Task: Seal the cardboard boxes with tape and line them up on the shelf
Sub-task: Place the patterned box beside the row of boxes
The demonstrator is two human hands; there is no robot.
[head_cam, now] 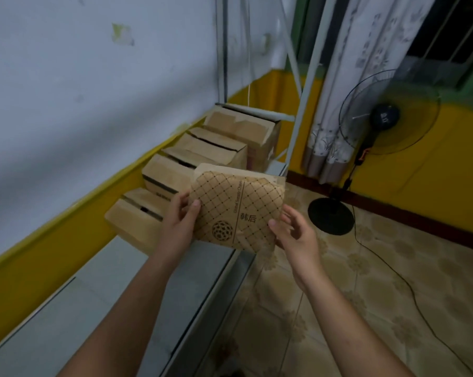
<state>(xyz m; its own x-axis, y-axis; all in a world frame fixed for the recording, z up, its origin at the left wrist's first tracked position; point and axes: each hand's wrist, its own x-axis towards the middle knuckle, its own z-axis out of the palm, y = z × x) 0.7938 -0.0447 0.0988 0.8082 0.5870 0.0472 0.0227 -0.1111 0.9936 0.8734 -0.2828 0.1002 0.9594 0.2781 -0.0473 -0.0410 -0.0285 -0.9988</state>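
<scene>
We see the printed box [238,210] in tan with a dark brown diamond lattice and dotted round emblem, the far boxes [219,148] plain tan on a pale grey shelf [115,281]. The wall [93,91] is bluish white over a yellow band, the floor [365,295] at right beige with flowered tiles, the curtain [365,63] white with grey sprigs

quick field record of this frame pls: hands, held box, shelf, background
held item: patterned box, tilted, over the shelf's front edge
left hand: grips the box's left edge, thumb on the printed face
right hand: at the box's right edge, fingers loose
shelf: row of boxes along the wall at its far end
tape roll: not in view
background: fan on the floor, curtain behind it
</scene>
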